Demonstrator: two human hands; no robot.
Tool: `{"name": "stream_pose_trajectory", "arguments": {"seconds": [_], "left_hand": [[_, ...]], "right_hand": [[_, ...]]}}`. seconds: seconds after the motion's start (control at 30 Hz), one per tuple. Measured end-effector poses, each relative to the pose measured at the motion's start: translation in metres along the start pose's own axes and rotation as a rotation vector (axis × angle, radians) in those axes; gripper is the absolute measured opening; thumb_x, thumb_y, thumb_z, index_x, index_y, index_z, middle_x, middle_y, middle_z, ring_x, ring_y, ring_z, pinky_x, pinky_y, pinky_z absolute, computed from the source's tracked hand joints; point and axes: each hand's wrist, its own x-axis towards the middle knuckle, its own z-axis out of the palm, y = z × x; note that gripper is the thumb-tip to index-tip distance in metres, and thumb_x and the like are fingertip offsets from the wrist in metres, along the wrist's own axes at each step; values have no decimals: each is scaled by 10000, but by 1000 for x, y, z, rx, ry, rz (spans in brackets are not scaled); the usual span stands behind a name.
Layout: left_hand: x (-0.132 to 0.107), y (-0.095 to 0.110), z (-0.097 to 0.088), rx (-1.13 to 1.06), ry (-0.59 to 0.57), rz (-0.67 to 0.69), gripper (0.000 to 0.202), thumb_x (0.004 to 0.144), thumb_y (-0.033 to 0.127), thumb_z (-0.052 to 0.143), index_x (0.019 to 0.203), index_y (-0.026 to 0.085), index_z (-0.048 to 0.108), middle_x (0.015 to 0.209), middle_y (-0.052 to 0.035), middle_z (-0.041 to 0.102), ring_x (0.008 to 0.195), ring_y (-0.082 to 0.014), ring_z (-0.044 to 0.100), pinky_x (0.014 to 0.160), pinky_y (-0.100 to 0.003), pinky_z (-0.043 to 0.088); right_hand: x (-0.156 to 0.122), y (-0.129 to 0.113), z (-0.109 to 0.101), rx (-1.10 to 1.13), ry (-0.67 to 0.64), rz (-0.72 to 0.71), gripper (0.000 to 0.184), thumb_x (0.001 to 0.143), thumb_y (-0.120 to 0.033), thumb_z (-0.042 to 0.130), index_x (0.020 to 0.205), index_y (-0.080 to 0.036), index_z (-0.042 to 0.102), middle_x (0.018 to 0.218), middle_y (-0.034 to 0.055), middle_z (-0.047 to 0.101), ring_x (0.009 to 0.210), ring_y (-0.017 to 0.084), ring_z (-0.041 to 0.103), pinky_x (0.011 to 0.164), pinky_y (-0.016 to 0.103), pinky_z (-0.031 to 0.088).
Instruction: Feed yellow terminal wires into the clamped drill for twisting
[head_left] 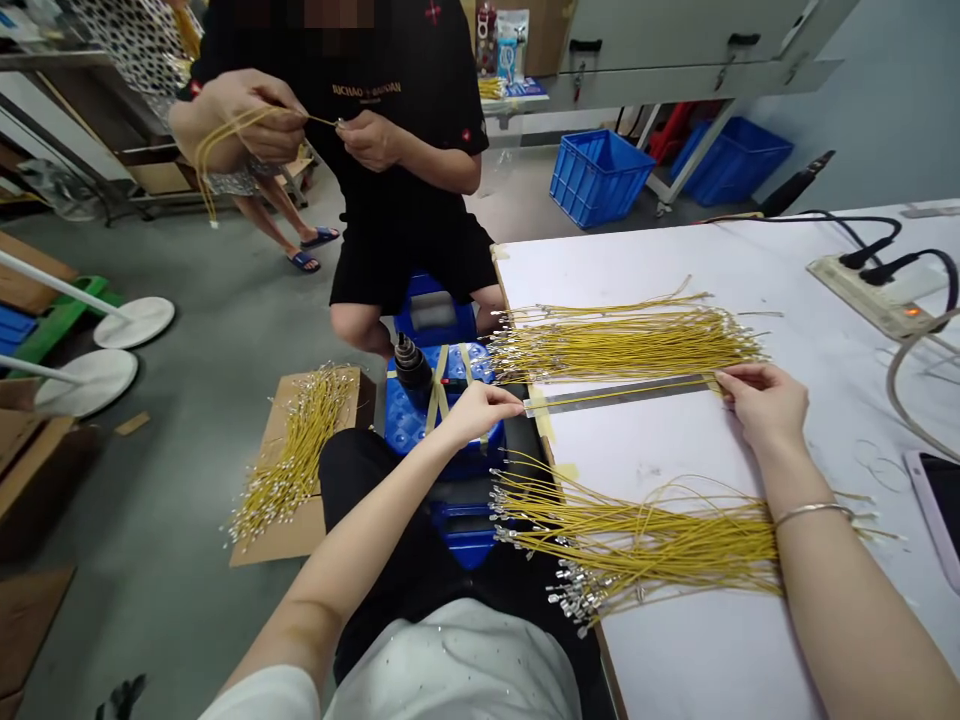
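A yellow wire (600, 396) lies stretched along a flat metal ruler (634, 397) on the white table. My left hand (484, 410) pinches the wire's left end at the table's edge. At the ruler's right end, my right hand (765, 405) is closed on the other end of the wire, thumb and finger together. Beyond the ruler rests a bundle of yellow wires (637, 343) with metal terminals on the left. A second bundle of yellow wires (660, 540) lies nearer to me, partly under my right forearm.
A co-worker (375, 140) sits opposite, holding another yellow wire. A drill (412, 368) stands on a blue stool (405, 415). More wires (300, 450) lie on cardboard at the left. A power strip (870, 295) and a phone (934, 510) are at the right.
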Motion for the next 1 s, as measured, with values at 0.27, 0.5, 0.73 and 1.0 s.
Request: {"name": "stream_pose_trajectory", "arguments": {"seconds": [0.27, 0.5, 0.73, 1.0], "left_hand": [[-1, 3, -1, -42, 0, -16, 98, 708, 236, 744, 724, 151, 790, 779, -54, 766, 804, -206, 689, 804, -296, 510], [0, 1, -1, -61, 0, -25, 82, 710, 224, 753, 719, 153, 791, 775, -52, 767, 801, -204, 690, 814, -298, 508], [0, 2, 0, -73, 7, -44, 47, 713, 191, 761, 712, 154, 790, 777, -40, 772, 795, -190, 687, 816, -283, 502], [0, 2, -2, -43, -23, -20, 71, 735, 201, 747, 735, 152, 797, 790, -47, 773, 824, -204, 692, 826, -293, 499]], "right_hand": [[-6, -10, 1, -2, 10, 23, 141, 606, -104, 741, 718, -137, 661, 655, 30, 620, 507, 97, 489, 497, 250, 431], [-3, -7, 0, 38, -3, 33, 157, 586, -117, 742, 718, -132, 660, 646, 23, 622, 490, 83, 493, 451, 209, 420], [-1, -4, -1, 64, -20, 45, 189, 587, -157, 754, 751, -122, 666, 638, 12, 617, 476, 68, 493, 414, 165, 388], [-3, -6, -1, 90, -27, 28, 185, 573, -143, 751, 730, -121, 655, 641, 16, 619, 481, 69, 492, 435, 179, 407]]}}
